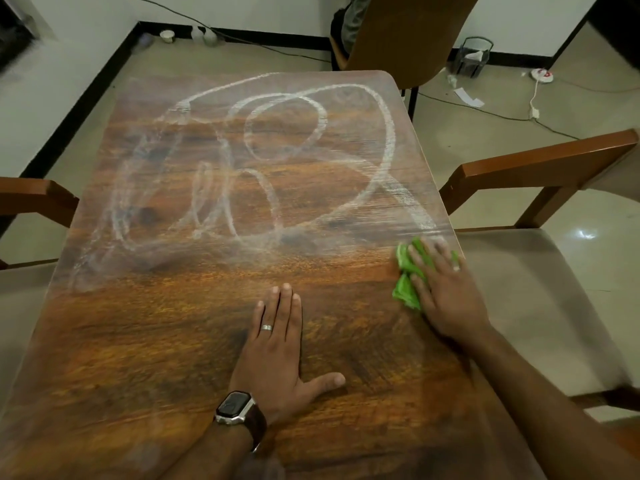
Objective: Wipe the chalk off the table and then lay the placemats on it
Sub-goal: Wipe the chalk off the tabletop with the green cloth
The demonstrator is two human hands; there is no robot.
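Observation:
White chalk loops (277, 161) cover the far half of the brown wooden table (166, 341); the near half shows bare wood grain. My right hand (446, 289) presses flat on a crumpled green cloth (407, 271) at the table's right edge, just below the end of a chalk stroke. My left hand (277, 348) rests flat on the table near the middle, fingers together, thumb out, holding nothing. It wears a ring and a watch. No placemats are in view.
Wooden chairs stand at the right (540, 174), the left (34, 199) and the far end (405, 36) of the table. Cables, a power strip (542, 74), a wire basket (472, 57) and paper scraps lie on the tiled floor beyond.

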